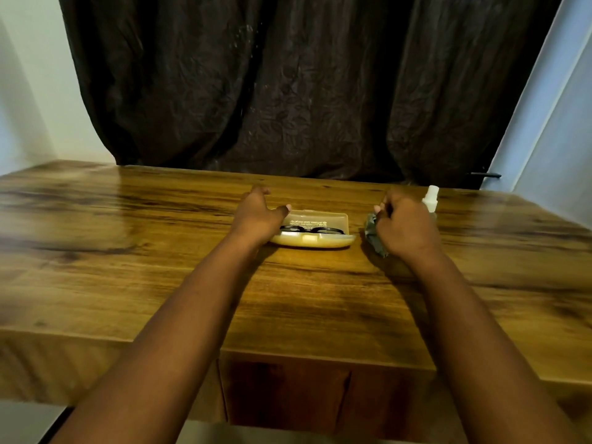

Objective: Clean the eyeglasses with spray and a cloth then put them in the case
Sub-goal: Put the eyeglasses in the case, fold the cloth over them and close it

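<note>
A translucent yellowish glasses case lies open on the wooden table, its lid tipped back. Black-framed eyeglasses rest inside it. My left hand is on the case's left end, thumb against the lid's edge and fingers reaching behind it. My right hand is to the right of the case, closed around a crumpled grey-green cloth that touches the table. A small spray bottle with a white nozzle stands just behind my right hand, mostly hidden by it.
A dark curtain hangs right behind the table's far edge. A pale wall is on the left and a light door with a black handle on the right. The table's front edge sits near my body.
</note>
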